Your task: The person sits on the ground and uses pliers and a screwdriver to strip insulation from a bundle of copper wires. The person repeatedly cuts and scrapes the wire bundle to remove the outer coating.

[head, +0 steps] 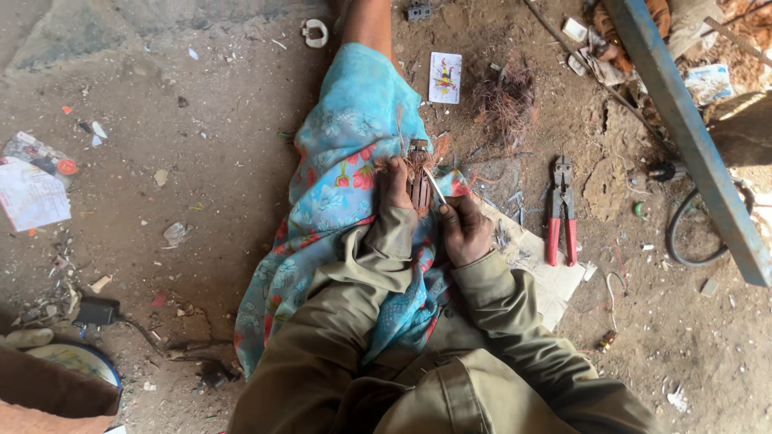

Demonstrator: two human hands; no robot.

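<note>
Dirt floor lies under you, red pliers (561, 213) at centre right. Your left hand (394, 183) clamps a coil core (419, 173), long axis running up-frame. Your right hand (464, 229) is closed on a blade (435, 186) pointing upper left.

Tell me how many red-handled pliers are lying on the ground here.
1. The red-handled pliers lie on the dirt floor, just off the right hand, beside the cardboard sheet. Clutter might hide others.

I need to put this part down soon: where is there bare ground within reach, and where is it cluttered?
Barest patch: the dirt left of the blue floral cloth, between it and the papers at the left edge. Right side is crowded: red-handled pliers, cardboard sheet, wire tangle, playing card and blue beam. Left hand and right hand occupy the lap.
</note>
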